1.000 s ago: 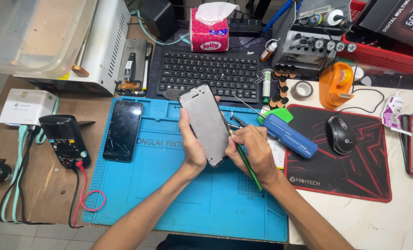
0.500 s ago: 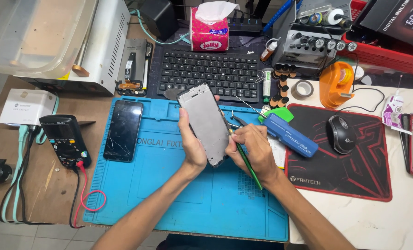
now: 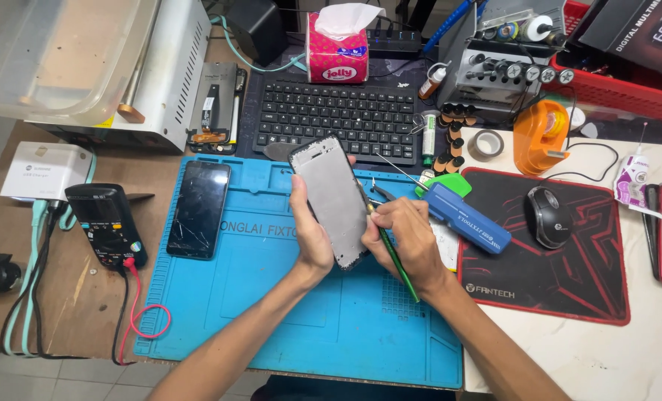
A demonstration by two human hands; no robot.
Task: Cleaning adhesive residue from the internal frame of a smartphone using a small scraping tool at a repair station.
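- The bare grey phone frame is held tilted above the blue repair mat, its screen already off.
- The left hand grips its left edge, fingers curled.
- The right hand pinches a green tool against its right edge; work there looks unfinished.
- A cracked phone lies left on the mat.

Two hands, one phone frame, one green tool, one cracked phone, one keyboard, one mouse, one multimeter.
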